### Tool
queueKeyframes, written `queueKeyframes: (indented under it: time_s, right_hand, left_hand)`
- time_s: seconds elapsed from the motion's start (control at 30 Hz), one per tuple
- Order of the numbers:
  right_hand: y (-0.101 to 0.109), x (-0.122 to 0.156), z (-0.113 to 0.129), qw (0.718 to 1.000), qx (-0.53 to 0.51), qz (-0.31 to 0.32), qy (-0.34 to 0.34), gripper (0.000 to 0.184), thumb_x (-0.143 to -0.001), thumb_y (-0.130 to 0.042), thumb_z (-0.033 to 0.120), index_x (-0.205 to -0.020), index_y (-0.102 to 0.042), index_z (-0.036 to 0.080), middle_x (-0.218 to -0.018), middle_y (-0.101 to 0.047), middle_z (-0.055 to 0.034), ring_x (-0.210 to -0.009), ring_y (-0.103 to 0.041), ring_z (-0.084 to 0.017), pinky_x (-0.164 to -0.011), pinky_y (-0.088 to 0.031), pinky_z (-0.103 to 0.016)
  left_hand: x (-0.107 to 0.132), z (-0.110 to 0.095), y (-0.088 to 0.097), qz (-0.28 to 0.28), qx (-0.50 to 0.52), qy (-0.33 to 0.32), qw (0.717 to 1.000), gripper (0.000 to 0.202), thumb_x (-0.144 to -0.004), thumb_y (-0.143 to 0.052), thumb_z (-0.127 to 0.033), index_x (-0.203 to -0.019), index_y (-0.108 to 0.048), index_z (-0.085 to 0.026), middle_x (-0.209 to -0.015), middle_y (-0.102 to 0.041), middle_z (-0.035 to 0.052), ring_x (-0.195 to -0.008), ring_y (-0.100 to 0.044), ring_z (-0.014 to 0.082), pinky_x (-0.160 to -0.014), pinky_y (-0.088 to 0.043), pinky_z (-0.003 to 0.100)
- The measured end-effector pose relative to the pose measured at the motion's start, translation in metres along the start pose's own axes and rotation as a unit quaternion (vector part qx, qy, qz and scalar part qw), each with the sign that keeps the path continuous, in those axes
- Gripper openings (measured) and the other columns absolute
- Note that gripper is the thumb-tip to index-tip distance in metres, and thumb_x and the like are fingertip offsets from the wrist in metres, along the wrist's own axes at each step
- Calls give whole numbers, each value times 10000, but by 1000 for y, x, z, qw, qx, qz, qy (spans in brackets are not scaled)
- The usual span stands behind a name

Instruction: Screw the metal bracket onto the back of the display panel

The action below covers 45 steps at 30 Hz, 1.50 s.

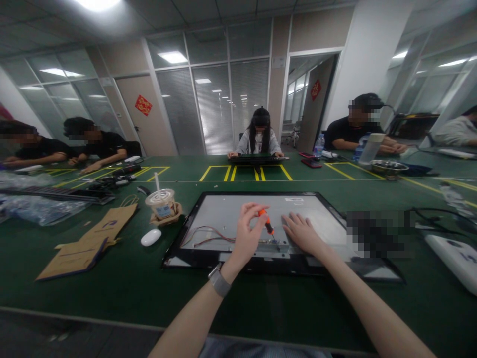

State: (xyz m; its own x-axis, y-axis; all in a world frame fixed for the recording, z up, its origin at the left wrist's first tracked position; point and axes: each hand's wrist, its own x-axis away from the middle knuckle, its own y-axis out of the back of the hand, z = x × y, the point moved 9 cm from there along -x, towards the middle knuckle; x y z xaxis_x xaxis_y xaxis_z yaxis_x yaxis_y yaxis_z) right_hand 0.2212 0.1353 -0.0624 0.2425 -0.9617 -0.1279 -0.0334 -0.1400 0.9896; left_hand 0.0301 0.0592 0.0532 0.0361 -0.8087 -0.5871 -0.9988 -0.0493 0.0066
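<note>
A flat display panel (212,211) with a black frame and a grey metal back lies face down on the table before me. My left hand (249,226), a watch on its wrist, grips an orange and black screwdriver (267,223) by its handle. The tilted shaft points down at a small metal bracket (281,247) along the panel's near edge; whether the tip sits in a screw is too small to tell. My right hand (301,231) rests on the metal back, fingers spread. Thin red and dark wires (208,241) run across the panel to the left of the bracket.
Left of the panel are a white mouse (151,237), an iced drink cup (162,204) with a straw and a brown paper bag (89,238). A white device (452,261) and black cables (432,214) lie to the right. Across the table, a person (260,134) holds another panel; several others sit around.
</note>
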Motion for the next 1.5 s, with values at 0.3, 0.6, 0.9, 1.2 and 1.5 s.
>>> queueKeyframes:
  time_s: [0.3,0.6,0.9,1.2,1.5]
  right_hand:
    - [-5,-3,-3,1000,-13,-9,4,555,-1000,-225,389,-1482,-431,210,-1527,-415,-173,-1391,-360,-345,-1084,-307,-570]
    - [-4,-2,-2,1000,-5,-9,7,560,-999,-227,390,-1484,-427,195,-1522,-422,-171,-1391,-356,-347,-1086,-309,-559]
    - [-2,-1,-1,1000,-3,-5,9,557,-1007,-220,373,-1489,-422,183,-1527,-411,-184,-1391,-361,-356,-1085,-309,-563]
    - [0,-2,2,1000,-9,-8,8,537,-1008,-261,370,-1483,-432,186,-1524,-416,-187,-1384,-372,-369,-1074,-321,-570]
    - [-6,-5,0,999,-31,-18,3,552,-1012,-252,409,-1481,-440,187,-1532,-401,-194,-1392,-353,-377,-1085,-289,-582]
  left_hand:
    - [-3,-4,0,15,38,14,999,293,-961,-500,-317,-1120,-700,-174,-983,-671,78,-943,-625,191,-905,-473,329]
    - [-2,2,4,-2,-11,5,1000,210,-903,-621,-321,-1028,-755,-218,-936,-571,46,-886,-598,161,-847,-481,287]
    - [-4,10,2,3,63,31,998,286,-945,-536,-322,-1129,-703,-180,-1016,-685,81,-986,-639,192,-934,-479,340]
    - [-1,10,7,-37,-6,15,999,229,-888,-610,-284,-1055,-734,-186,-954,-570,47,-861,-613,149,-810,-509,272]
    - [-4,16,4,4,16,30,999,309,-943,-535,-352,-1164,-662,-176,-1064,-679,90,-1008,-651,201,-951,-485,353]
